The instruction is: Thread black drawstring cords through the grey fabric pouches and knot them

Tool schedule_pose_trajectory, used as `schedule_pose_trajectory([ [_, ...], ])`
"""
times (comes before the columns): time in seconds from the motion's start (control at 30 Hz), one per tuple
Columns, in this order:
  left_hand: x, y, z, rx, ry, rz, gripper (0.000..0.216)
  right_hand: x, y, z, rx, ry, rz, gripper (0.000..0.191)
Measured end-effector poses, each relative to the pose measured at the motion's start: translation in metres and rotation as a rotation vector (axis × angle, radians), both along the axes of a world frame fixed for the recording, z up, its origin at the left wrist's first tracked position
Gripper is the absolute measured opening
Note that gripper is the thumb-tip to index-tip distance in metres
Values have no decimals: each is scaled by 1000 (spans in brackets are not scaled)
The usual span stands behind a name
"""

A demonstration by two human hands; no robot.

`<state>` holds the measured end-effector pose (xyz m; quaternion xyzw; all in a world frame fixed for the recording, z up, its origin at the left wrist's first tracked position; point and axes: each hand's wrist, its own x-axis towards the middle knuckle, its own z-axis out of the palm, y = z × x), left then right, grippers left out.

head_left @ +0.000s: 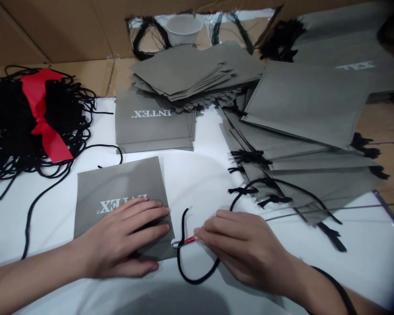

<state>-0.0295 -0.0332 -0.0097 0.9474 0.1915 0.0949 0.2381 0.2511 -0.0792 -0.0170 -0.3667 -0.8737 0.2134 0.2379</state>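
My left hand (126, 238) lies flat, fingers together, on a grey pouch (118, 192) printed INTEX, pressing its lower right corner to the white table. My right hand (243, 247) pinches a thin red-handled tool (187, 241) whose metal loop touches the pouch's right edge. A black cord (184, 258) loops through that metal tip and curls under my right hand.
A bundle of black cords tied with a red ribbon (42, 113) lies at the left. Piles of grey pouches (190, 74) sit behind, and pouches with knotted cords (298, 144) fan out at the right. A white cup (184, 28) stands at the back by cardboard.
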Motion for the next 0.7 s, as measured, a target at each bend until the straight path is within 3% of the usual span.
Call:
schedule_pose_trajectory([
  [0.7,-1,0,-1,-32,7,17,58,2,4,-1,4,1,25,17],
])
